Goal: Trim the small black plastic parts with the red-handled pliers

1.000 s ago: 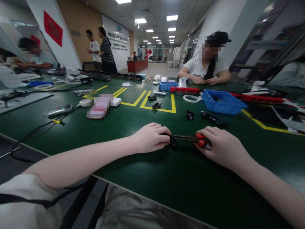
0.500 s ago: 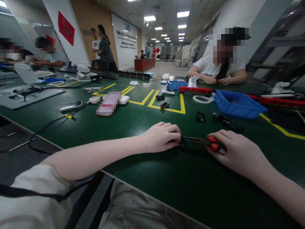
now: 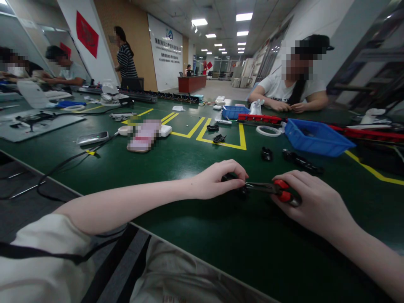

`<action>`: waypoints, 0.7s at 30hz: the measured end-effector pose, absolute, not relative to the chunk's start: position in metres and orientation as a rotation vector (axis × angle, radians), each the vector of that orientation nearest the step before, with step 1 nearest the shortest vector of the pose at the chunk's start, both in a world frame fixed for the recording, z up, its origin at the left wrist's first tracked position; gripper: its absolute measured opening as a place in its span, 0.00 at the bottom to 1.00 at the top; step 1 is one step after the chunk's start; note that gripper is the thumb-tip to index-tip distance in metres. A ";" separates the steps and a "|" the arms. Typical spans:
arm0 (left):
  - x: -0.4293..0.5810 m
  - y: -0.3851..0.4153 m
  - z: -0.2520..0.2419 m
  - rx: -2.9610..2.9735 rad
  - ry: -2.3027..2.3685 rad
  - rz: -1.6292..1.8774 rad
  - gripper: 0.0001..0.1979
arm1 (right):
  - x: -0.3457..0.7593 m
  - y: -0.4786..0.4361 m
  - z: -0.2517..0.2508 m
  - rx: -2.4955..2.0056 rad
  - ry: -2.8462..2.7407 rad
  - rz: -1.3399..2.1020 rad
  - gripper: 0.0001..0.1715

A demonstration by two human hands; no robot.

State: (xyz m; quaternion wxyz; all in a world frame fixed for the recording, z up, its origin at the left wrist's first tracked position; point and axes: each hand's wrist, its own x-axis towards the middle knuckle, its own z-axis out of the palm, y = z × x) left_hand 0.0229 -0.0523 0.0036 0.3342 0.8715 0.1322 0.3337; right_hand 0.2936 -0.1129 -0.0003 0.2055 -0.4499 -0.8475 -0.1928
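Observation:
My left hand (image 3: 217, 180) rests on the green table (image 3: 189, 235), its fingers curled round a small black part (image 3: 235, 185). My right hand (image 3: 311, 202) grips the red handles of a pair of pliers (image 3: 271, 190). The pliers' dark jaws point left and meet the black part between my two hands. Most of the part is hidden under my left fingers.
Two loose black parts (image 3: 267, 154) (image 3: 301, 162) lie just beyond my hands. A blue bin (image 3: 317, 136) and a white ring (image 3: 268, 131) sit further back on the right. Yellow tape lines (image 3: 241, 136), a cable (image 3: 63, 164) and a person's hands (image 3: 288, 107) are across the table.
My left fingers have lifted and shifted slightly on the black part, showing more of it. The pliers stay pressed to it. A standing person in the background has walked left.

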 end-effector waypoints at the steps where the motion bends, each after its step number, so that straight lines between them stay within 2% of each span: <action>1: 0.024 -0.053 0.004 2.214 0.334 0.862 0.04 | 0.292 -0.113 0.000 -1.250 -2.348 -0.550 0.11; 9: 0.027 -0.062 0.004 2.060 0.364 0.726 0.05 | 0.279 -0.119 0.005 -1.272 -2.329 -0.527 0.05; 21: 0.028 -0.059 0.001 2.221 0.347 0.721 0.04 | 0.276 -0.121 0.004 -1.376 -2.322 -0.342 0.07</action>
